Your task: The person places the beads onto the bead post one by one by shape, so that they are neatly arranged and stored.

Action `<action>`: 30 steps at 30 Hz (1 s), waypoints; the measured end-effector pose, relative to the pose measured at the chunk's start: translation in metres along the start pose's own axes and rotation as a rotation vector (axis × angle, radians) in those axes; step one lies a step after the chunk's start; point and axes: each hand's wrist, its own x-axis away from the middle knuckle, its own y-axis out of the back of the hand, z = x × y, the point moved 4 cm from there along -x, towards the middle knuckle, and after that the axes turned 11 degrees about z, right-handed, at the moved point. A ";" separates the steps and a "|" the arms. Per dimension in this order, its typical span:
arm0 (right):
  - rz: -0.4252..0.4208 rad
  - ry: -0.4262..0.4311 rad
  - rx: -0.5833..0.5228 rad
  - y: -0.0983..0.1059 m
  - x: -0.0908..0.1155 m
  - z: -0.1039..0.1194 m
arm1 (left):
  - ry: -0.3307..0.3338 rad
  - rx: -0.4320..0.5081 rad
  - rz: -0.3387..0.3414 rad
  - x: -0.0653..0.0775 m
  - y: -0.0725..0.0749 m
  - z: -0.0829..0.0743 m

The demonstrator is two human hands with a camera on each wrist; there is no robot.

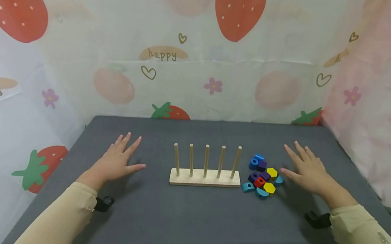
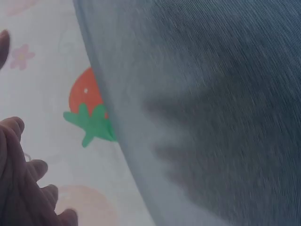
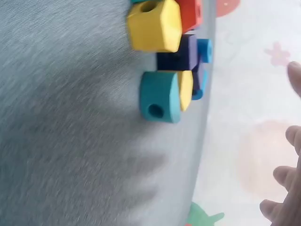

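Note:
In the head view my left hand [image 1: 113,161] is held over the table on the left, fingers spread, holding nothing. My right hand [image 1: 311,173] hovers on the right with spread fingers, just beyond a pile of beads. Between the hands stands a pale wooden base with several upright pegs [image 1: 204,180], all bare. Beside its right end lie the beads: yellow hexagonal ones [image 1: 271,173], a red one [image 1: 259,182], dark purple cubes [image 1: 262,166], blue cylinders [image 1: 254,164] and teal half-rounds [image 1: 262,193]. The right wrist view shows a teal half-round bead [image 3: 160,97] with its hole up close.
A dark grey cloth [image 1: 200,223] covers the table. Behind and at both sides hangs a white and pink curtain [image 1: 192,79] printed with strawberries, hearts and flowers. Dark straps [image 1: 104,203] are worn at both wrists, below beige sleeves.

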 end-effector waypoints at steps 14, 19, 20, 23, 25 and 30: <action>-0.007 0.048 -0.244 -0.004 -0.007 0.007 | -0.145 0.319 0.008 -0.022 -0.026 -0.032; 0.010 0.065 -0.299 -0.014 -0.009 0.005 | -0.172 0.447 -0.002 -0.031 -0.040 -0.045; 0.008 0.065 -0.306 -0.017 -0.009 0.004 | -0.175 0.470 -0.007 -0.032 -0.042 -0.047; 0.001 0.069 -0.329 -0.023 -0.010 0.000 | -0.190 0.537 -0.015 -0.037 -0.048 -0.053; 0.004 0.066 -0.349 -0.028 -0.010 -0.003 | -0.187 0.578 -0.016 -0.039 -0.052 -0.055; 0.025 0.023 -0.383 -0.040 -0.009 -0.008 | -0.181 0.638 0.012 -0.047 -0.059 -0.059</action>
